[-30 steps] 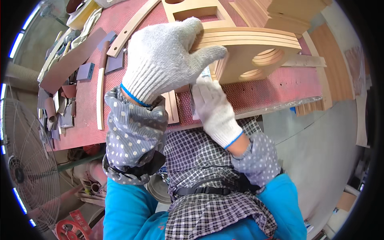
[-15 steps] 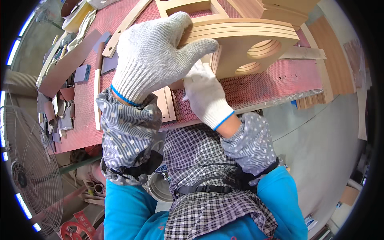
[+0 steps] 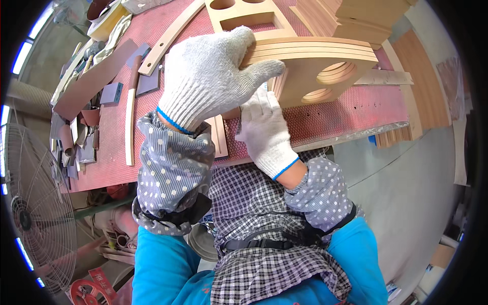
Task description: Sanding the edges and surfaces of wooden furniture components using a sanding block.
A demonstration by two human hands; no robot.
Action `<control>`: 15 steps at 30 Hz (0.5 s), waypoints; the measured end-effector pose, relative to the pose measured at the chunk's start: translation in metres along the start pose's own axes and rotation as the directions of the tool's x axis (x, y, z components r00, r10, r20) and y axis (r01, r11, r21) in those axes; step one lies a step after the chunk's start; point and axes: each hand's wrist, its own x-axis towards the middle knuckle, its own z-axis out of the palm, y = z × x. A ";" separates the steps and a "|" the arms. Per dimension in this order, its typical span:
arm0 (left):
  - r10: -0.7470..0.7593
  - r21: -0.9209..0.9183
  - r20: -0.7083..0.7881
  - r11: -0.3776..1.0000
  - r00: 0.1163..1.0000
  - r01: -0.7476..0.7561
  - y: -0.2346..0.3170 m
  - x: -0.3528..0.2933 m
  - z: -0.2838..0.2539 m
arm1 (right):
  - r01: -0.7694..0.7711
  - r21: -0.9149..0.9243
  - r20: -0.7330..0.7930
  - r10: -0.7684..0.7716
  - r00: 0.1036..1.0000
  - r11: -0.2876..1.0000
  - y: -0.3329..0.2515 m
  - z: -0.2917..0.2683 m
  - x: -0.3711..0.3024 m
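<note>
Your right hand (image 3: 268, 131), its grip hidden, has slid toward you beside the round-holed wooden panels (image 3: 301, 76) standing on the red worktable (image 3: 356, 117); your left hand (image 3: 208, 76) clamps their top corner: should it loosen, they might tip

A caged fan (image 3: 23, 219) stands at left, 1 red wheel (image 3: 90, 295) near it and a ribbed hose (image 3: 30, 101) above. On the red bench (image 3: 112, 152), a brown sanding strip (image 3: 94, 79) lies near a blue-gray block (image 3: 109, 94) and a wooden strip (image 3: 175, 33) with 2 holes. Brown boards (image 3: 421, 81) are seen past the bench's right end, beside gray floor (image 3: 396, 178).
</note>
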 end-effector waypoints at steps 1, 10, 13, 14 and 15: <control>-0.003 0.003 -0.004 1.000 1.000 0.003 -0.001 0.000 -0.001 | -0.024 -0.116 0.006 0.025 1.000 0.993 -0.005 0.001 0.003; 0.071 0.126 0.108 0.988 0.992 -0.084 0.012 0.002 -0.013 | -0.028 -0.203 -0.050 0.018 0.999 0.979 -0.015 0.015 -0.010; 0.054 0.250 0.053 0.966 0.997 -0.066 0.031 0.004 -0.009 | 0.005 -0.117 0.020 -0.003 1.000 0.993 -0.014 0.002 -0.016; -0.018 0.226 0.098 0.974 0.995 -0.005 0.029 0.008 -0.006 | 0.021 -0.113 0.034 -0.017 0.999 0.993 -0.012 0.000 -0.017; -0.019 0.228 0.098 0.974 0.995 -0.003 0.026 0.010 -0.003 | 0.034 -0.112 0.043 -0.029 0.999 0.993 -0.008 -0.001 -0.018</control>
